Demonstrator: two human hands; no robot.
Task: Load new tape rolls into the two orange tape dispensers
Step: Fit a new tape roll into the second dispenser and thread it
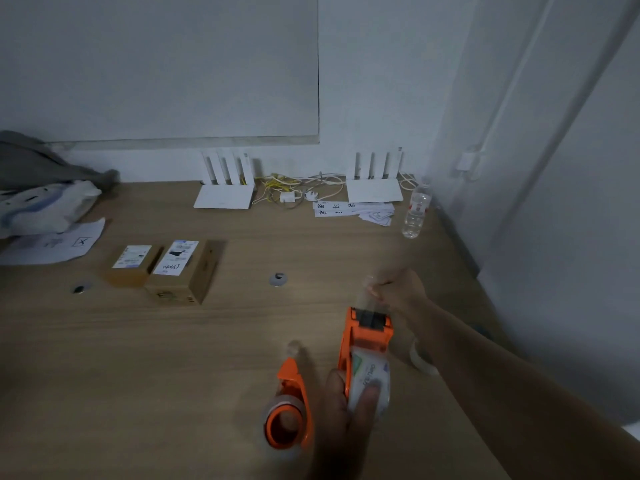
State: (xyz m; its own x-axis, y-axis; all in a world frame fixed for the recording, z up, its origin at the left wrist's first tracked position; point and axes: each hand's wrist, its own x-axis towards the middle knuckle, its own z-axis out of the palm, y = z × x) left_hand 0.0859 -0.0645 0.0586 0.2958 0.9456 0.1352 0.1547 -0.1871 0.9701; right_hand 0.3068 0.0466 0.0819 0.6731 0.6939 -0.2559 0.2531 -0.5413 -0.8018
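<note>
Orange dispenser (363, 344) in left hand (349, 407) points away, upright.

A wooden desk (145, 368) fills the lower view; pale walls (381, 81) meet in a corner at right; a grey board (159, 64) hangs above the desk; a white pipe (512, 98) climbs the wall; light is dim.

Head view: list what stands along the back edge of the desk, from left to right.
Grey cloth → left white router → tangle of yellow and white cables → right white router → clear water bottle.
</note>
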